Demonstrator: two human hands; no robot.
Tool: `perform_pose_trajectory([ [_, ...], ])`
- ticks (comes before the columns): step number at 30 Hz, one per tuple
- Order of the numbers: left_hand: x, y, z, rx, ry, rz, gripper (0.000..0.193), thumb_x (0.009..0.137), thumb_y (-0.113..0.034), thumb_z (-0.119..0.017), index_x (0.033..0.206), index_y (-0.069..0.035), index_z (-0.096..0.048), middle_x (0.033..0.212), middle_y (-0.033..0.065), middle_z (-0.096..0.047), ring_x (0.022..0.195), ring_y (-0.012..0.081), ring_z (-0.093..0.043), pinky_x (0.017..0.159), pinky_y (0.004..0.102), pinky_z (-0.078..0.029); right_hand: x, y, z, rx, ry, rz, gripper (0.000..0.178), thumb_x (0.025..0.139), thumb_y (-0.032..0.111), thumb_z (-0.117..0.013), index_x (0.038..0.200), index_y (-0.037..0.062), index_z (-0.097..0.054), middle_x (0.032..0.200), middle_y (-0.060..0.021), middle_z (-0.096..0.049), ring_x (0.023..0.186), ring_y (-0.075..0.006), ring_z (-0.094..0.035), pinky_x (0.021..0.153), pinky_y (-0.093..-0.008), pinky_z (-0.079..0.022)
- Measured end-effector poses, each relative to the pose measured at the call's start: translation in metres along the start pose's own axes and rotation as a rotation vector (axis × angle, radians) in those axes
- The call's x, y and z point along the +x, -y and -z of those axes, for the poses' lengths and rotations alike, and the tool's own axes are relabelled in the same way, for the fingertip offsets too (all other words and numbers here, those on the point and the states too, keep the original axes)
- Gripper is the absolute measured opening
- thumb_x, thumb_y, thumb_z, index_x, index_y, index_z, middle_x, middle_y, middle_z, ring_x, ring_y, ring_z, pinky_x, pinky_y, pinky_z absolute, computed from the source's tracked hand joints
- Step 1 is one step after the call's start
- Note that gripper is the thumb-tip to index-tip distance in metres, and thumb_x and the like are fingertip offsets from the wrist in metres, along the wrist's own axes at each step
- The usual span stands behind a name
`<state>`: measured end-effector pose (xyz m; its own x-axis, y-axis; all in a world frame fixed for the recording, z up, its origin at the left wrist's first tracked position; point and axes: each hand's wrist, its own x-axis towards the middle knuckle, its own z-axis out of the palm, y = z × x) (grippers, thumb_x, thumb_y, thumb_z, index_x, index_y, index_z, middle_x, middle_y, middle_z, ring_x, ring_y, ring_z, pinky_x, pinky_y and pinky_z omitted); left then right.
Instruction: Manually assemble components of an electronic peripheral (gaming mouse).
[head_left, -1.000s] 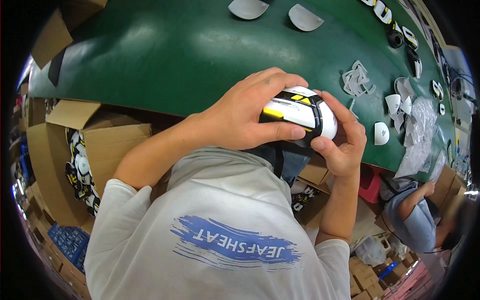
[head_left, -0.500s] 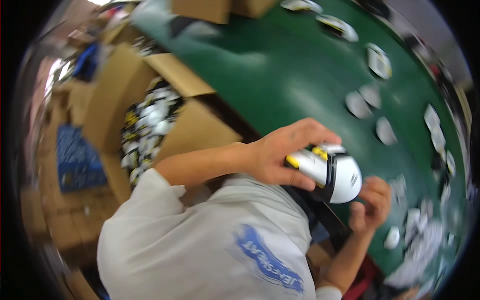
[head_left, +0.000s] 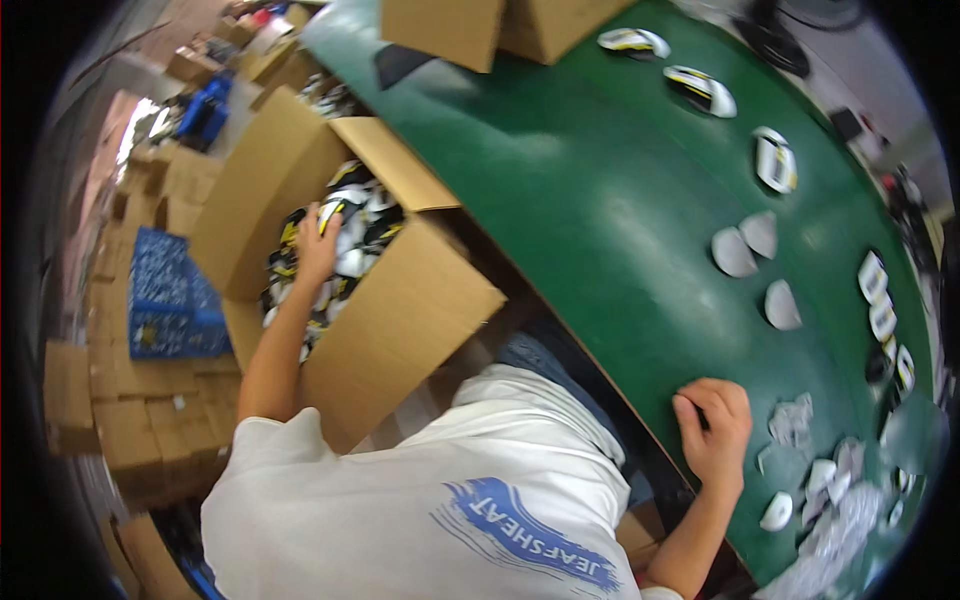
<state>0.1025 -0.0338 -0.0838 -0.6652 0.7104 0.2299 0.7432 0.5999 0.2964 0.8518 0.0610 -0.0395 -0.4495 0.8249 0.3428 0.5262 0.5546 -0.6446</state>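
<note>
While resting left hand (head_left: 316,256) in the carton (head_left: 405,335) with fingers about a white-and-yellow shell (head_left: 341,204) (clamped or loose, impossible to judge), could easily scuff its casing against the jumbled heap (head_left: 350,262) if released roughly, with right hand (head_left: 716,432) empty, loosely curled, thumb apart.

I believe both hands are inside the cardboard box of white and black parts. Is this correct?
Not both: only the left hand is inside the cardboard box of white and black parts; the head view shows the right hand over the green table.
</note>
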Motion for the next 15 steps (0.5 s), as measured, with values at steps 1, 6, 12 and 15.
perform_pose_trajectory([
  [1,0.012,0.014,-0.006,0.255,-0.133,-0.121,0.086,0.114,-0.062,-0.064,0.176,-0.005,-0.047,0.170,0.0320,-0.053,0.158,0.0501,-0.048,0.132,0.0587,-0.036,0.002,-0.001,0.000,0.015,-0.009,0.016,0.015,0.090,0.008,-0.091,0.100,0.0074,-0.079,0.104,-0.0080,-0.080,0.095,-0.0332,-0.074,0.088,-0.0471,-0.057],
  [6,0.040,-0.187,-0.018,-0.098,-0.306,-0.659,0.072,0.110,-0.030,-0.078,0.173,-0.008,-0.051,0.171,0.0235,-0.051,0.160,0.0454,-0.044,0.134,0.0563,-0.033,0.000,0.002,-0.003,-0.033,-0.036,-0.001,0.015,0.092,0.013,-0.092,0.099,0.0081,-0.080,0.104,-0.0054,-0.081,0.092,-0.0295,-0.075,0.089,-0.0463,-0.058],
  [12,0.033,-0.466,-0.044,-0.412,-0.038,-1.243,0.048,0.107,-0.018,-0.078,0.153,-0.010,-0.072,0.150,0.0186,-0.073,0.142,0.0388,-0.066,0.124,0.0478,-0.048,-0.010,-0.003,0.004,0.032,-0.091,-0.160,0.013,0.094,0.014,-0.091,0.099,0.0091,-0.080,0.103,-0.0046,-0.081,0.088,-0.0279,-0.076,0.083,-0.0424,-0.059],
  [15,0.103,-0.552,-0.152,-0.327,0.075,-1.139,0.073,0.109,-0.027,-0.074,0.175,-0.014,-0.045,0.175,0.0215,-0.050,0.157,0.0457,-0.051,0.131,0.0538,-0.042,-0.013,0.000,0.004,-0.038,-0.134,-0.163,0.013,0.094,0.014,-0.091,0.099,0.0099,-0.081,0.104,-0.0044,-0.081,0.089,-0.0276,-0.076,0.082,-0.0421,-0.060],
])
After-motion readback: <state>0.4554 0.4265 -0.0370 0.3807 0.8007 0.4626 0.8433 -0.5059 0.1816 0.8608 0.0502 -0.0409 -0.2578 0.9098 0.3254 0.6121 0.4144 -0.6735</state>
